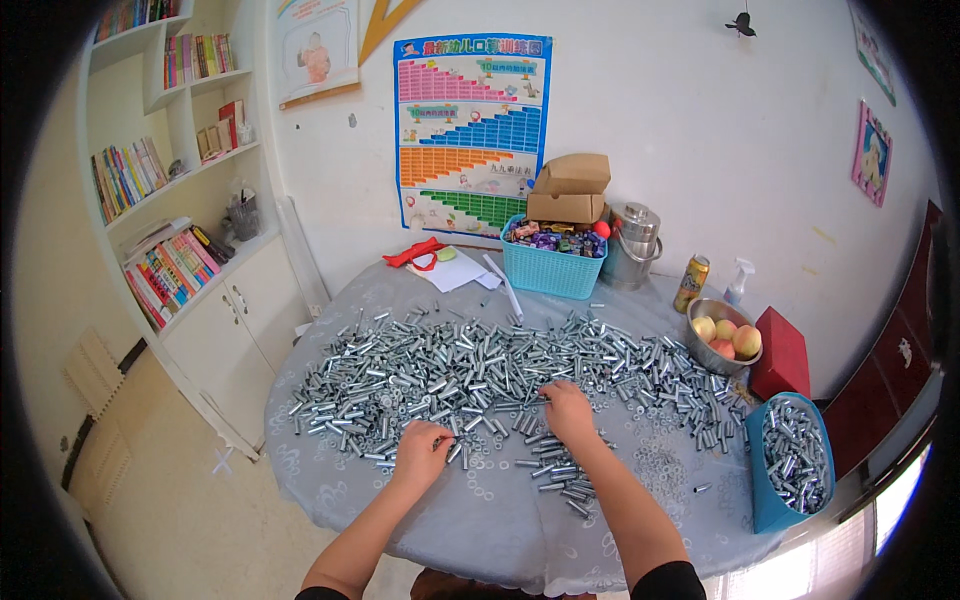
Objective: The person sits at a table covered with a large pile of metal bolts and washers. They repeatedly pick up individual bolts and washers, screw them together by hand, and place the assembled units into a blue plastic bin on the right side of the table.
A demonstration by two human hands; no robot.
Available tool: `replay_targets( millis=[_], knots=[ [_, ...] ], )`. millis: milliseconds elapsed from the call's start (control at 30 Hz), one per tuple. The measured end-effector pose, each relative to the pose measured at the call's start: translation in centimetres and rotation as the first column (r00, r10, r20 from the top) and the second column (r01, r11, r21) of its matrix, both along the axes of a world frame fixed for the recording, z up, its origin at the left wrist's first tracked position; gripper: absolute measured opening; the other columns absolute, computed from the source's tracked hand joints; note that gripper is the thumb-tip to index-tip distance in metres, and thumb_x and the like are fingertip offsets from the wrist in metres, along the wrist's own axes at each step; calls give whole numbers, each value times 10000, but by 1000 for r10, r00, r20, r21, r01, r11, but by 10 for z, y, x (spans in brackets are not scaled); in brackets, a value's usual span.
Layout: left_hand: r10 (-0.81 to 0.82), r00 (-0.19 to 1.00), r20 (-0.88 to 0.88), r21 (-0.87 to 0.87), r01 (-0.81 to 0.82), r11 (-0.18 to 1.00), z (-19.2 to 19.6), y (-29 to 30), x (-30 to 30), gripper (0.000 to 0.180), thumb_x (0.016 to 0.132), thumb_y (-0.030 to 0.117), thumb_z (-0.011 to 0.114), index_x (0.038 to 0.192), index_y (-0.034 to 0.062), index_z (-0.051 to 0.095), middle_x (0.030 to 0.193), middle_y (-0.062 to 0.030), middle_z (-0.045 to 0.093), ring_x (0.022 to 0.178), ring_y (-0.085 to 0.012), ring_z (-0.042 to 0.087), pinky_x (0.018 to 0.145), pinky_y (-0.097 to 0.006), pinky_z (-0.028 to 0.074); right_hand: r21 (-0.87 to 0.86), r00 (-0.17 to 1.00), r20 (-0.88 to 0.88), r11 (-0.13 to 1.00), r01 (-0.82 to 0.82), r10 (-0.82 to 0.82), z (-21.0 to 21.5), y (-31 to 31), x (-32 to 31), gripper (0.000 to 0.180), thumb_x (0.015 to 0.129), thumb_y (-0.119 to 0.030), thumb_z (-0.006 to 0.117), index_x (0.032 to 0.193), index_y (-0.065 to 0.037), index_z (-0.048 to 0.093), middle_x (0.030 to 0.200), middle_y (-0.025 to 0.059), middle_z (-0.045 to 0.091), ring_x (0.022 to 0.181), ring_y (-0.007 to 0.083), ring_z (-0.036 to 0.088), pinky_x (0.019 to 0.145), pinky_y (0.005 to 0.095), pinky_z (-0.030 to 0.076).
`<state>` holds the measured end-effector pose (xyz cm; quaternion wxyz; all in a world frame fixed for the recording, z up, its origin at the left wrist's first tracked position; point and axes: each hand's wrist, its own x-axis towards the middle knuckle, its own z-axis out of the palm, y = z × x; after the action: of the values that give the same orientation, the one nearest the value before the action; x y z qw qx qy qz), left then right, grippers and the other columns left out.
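Observation:
A wide heap of silver metal sleeves (400, 370), mixed with small metal rings (480, 460), is spread over the table. My left hand (422, 455) is at the heap's near edge, its fingers closed in a pinch; whatever sits between the fingertips is too small to make out. Further right, my right hand (568, 412) reaches to the heap with curled fingers, and its fingertips are partly hidden among the parts. Beside and below the right hand lies a smaller group of metal sleeves (560, 470), many side by side.
The table (400, 510) has a grey patterned cloth. A blue bin (765, 480) full of metal sleeves stands at the right edge. Behind it are a red box (782, 355) and a metal bowl (708, 352) of fruit. A turquoise basket (550, 270) and steel pot (630, 255) stand at the back.

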<state>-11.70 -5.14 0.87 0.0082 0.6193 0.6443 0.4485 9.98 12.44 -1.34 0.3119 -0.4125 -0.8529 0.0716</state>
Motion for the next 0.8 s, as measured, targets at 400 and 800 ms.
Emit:
replay_targets(
  millis=[400,800],
  knots=[
    [-170,965,-197,-11,172,985,2,48,21,90,661,13,612,745,43,619,795,-81,592,815,-275,507,729,-347,425,295,964,210,930,-219,161,7,12,-4,117,662,-93,642,747,-110,564,760,36,555,802,236,529,710,371,412],
    [-295,815,-499,-164,246,955,-2,67,29,125,665,10,525,750,35,612,790,-72,543,859,-238,488,776,-329,415,-592,663,-730,638,-492,-167,11,-36,38,165,867,-102,545,976,21,564,896,85,637,790,129,600,670,234,480]
  ],
)
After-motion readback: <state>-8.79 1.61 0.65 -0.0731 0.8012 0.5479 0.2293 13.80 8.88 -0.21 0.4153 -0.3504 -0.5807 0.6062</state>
